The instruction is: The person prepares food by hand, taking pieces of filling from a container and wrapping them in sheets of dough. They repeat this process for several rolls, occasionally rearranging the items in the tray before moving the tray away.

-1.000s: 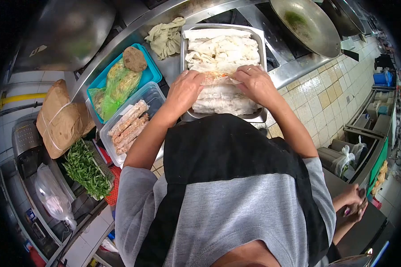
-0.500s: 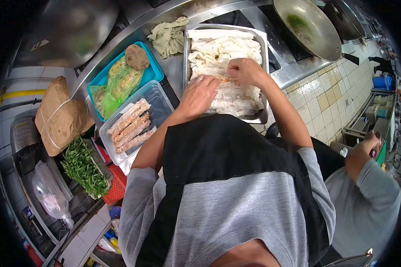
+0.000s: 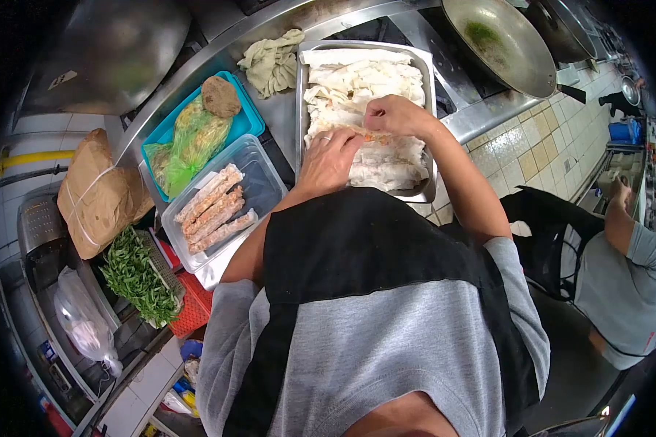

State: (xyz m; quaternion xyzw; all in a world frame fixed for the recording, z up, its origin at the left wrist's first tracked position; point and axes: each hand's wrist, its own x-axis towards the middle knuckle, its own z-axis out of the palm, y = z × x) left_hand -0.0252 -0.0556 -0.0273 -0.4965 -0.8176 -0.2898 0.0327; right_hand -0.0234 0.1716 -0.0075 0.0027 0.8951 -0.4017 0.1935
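Observation:
A metal tray (image 3: 296, 95) holds soft white wrapper sheets (image 3: 357, 76) and white rolls (image 3: 386, 175), with a strip of orange-flecked filling (image 3: 379, 137) between. My left hand (image 3: 332, 160) lies over the left side of the tray, its fingers stretched across the wrapper beside the filling. My right hand (image 3: 397, 116) is closed in a pinch just above the filling; its fingertips are hidden, and what they hold cannot be made out. Left of the tray, a clear plastic container (image 3: 262, 175) has three pinkish, crumbly filling sticks (image 3: 215, 211) in it.
Behind the container, a teal tray (image 3: 248, 120) carries a green plastic bag (image 3: 189, 142) of food and a brown lump (image 3: 221, 97). A crumpled cloth (image 3: 271, 64) lies beside the metal tray. A wok (image 3: 510, 51) stands at right. Another person (image 3: 619, 269) works at far right.
My right hand has shifted slightly left, while my left hand has advanced slightly toward the filling. The co-worker at right has turned and moved away, farther to the right.

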